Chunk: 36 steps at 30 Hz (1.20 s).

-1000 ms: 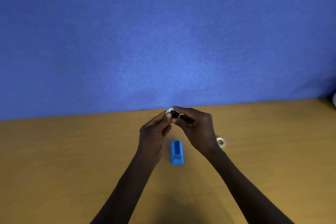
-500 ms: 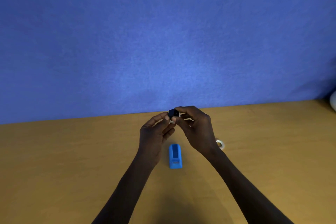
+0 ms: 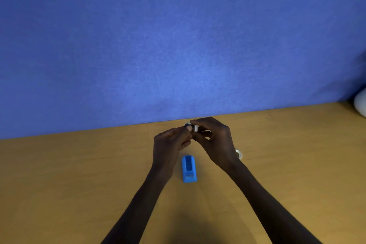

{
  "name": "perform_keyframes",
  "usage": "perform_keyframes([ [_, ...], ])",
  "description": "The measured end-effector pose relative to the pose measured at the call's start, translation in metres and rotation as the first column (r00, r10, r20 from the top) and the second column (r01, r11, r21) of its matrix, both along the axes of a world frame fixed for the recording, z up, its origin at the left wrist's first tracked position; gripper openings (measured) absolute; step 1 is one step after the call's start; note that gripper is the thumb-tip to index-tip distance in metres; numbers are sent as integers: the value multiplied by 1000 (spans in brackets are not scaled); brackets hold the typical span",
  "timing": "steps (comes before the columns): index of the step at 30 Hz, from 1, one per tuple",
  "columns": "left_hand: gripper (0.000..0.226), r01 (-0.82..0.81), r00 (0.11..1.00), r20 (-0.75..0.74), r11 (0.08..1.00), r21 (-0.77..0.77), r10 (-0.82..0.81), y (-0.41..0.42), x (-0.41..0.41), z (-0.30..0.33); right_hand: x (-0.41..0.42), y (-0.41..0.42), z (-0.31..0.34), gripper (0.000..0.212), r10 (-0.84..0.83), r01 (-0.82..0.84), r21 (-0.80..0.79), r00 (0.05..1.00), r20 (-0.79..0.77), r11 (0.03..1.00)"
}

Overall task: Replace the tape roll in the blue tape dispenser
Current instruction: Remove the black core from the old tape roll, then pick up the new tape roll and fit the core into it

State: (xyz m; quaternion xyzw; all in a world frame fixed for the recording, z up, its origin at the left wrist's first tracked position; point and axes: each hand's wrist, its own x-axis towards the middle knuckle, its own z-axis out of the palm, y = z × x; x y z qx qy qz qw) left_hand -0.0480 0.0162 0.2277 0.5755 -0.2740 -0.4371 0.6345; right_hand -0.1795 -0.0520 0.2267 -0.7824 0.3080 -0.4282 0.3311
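The blue tape dispenser [image 3: 189,169] lies on the wooden table [image 3: 79,184], its open slot facing up, just below and between my wrists. Above it my left hand [image 3: 170,143] and my right hand [image 3: 214,140] meet fingertip to fingertip. Together they pinch a small white tape roll [image 3: 193,128] with a dark spool piece at its left side. Fingers cover most of the roll. A second white tape roll [image 3: 239,154] lies flat on the table behind my right wrist, partly hidden by it.
A blue wall panel [image 3: 178,45] rises along the table's far edge. A white rounded object [image 3: 360,104] sits at the far right edge of the table.
Both hands stayed together above the dispenser. The dark spool piece seen on top between my fingertips half a second ago now sits lower against the white roll, which shows more.
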Motion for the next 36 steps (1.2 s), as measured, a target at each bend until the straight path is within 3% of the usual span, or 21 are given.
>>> perform_keyframes([
  [7,35,98,975,-201,995,-10,-98,0,3,-8,-13,-3,-9,42,-51,55,162,998,-32,985],
  [13,16,34,959,-281,999,36,-23,-3,0,-23,-28,-16,-35,42,-164,163,408,986,-33,898],
  [17,12,8,963,-270,996,87,16,-5,-3,-29,-34,-32,-63,42,-232,244,485,969,-85,840],
  [26,23,8,956,-291,993,116,27,-16,-13,-45,-32,-92,-135,49,-265,410,569,909,-323,713],
  [31,43,-7,964,-263,991,136,43,-22,-18,-58,-23,-121,-171,44,-242,482,502,850,-469,719],
  [36,44,-21,963,-265,990,139,58,-31,-24,-68,-19,-139,-195,30,-231,499,451,819,-526,740],
])
